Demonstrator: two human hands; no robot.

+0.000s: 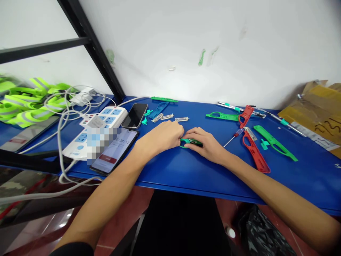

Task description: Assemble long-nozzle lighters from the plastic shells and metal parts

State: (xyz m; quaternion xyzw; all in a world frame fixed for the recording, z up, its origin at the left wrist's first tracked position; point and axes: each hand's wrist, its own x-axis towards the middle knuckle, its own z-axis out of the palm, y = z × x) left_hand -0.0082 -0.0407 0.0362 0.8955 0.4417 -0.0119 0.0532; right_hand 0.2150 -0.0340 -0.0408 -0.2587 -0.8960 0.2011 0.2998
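Observation:
My left hand [167, 135] is closed in a fist-like grip over one end of a green lighter casing [183, 143], low over the blue table. Its fingertips are turned away, and most of the casing is hidden. My right hand [204, 144] holds the other end, its fingers curled over the top and the thumb on the near side. A dark and shiny part shows inside the casing, too small to make out. Beyond my hands lie clear fuel tanks [181, 119], teal triggers [145, 117] and a blue casing half [159, 110].
Right of my hands are a screwdriver [233, 138], red casing halves [255, 153], green casing halves [275, 142] and metal lighter tubes [286, 122]. A cardboard box [314, 110] stands far right. Leftward lie two phones [135, 115], a power strip [117, 115] and loose cables.

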